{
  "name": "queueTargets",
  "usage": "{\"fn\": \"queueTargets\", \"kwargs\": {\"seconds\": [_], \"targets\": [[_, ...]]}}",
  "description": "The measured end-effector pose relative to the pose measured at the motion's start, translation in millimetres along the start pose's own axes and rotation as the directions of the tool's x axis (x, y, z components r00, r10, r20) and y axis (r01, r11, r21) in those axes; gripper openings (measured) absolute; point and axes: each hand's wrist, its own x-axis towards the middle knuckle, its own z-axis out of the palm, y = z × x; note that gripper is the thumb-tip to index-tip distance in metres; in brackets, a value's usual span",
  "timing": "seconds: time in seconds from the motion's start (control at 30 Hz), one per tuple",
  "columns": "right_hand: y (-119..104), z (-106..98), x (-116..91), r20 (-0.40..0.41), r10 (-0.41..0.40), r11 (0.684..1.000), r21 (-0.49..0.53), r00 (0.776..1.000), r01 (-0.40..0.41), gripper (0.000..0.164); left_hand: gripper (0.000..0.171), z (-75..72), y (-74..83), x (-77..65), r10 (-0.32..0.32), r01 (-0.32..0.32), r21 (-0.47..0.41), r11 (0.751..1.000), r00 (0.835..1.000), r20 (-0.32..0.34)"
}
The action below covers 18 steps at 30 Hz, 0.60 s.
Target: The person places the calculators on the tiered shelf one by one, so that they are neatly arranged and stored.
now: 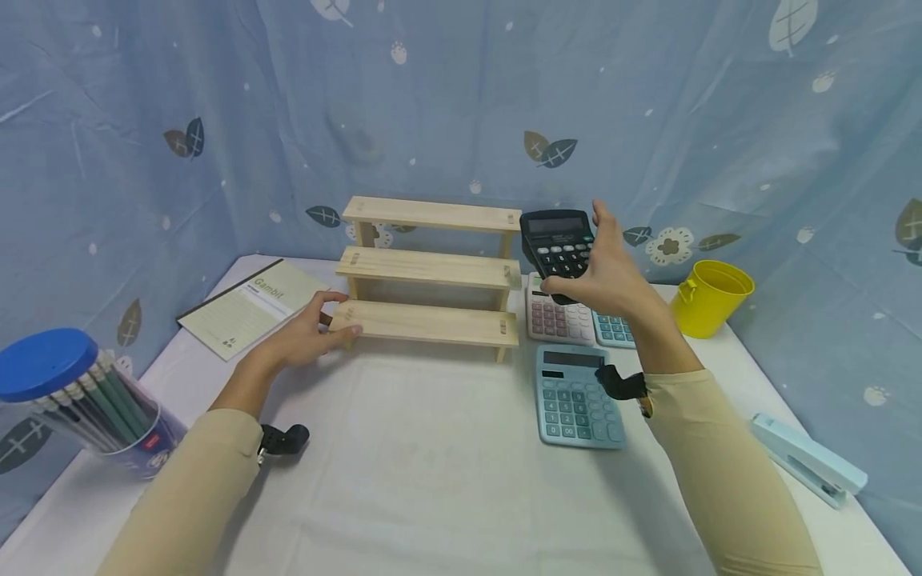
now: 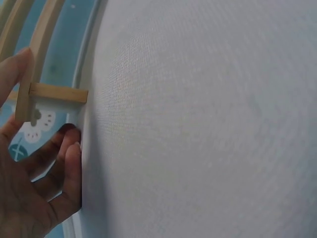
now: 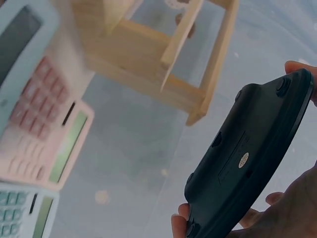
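Observation:
A black calculator [image 1: 558,244] is held up by my right hand [image 1: 612,268], thumb at its lower edge and fingers at its upper edge. Its dark underside with rubber feet fills part of the right wrist view [image 3: 247,148]. My left hand [image 1: 302,332] grips the left end of the lowest plank of a three-tier wooden stand [image 1: 432,322], its other fingers low by the white cloth. Beneath the raised calculator lie a pink calculator [image 1: 551,316] and a partly hidden blue calculator [image 1: 614,328]. Nearer stands out a larger blue calculator [image 1: 576,408], flat on the cloth.
A Gambit paper pad [image 1: 252,308] lies left of the stand. At the far left is a blue-lidded tub of pencils [image 1: 94,408]. On the right are a yellow bucket [image 1: 709,300] and a light blue stapler [image 1: 807,456]. Patterned blue curtain [image 1: 432,96] hangs behind.

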Motion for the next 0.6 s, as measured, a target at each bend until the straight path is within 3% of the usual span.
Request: {"fn": "queueTargets", "kwargs": {"seconds": [0.6], "targets": [[-57,28,49,-0.028,-0.045,0.998,0.044,0.999,0.047,0.129,0.092,0.9,0.6,-0.9,0.004,-0.004,-0.001,1.0,1.0,-0.002]]}}
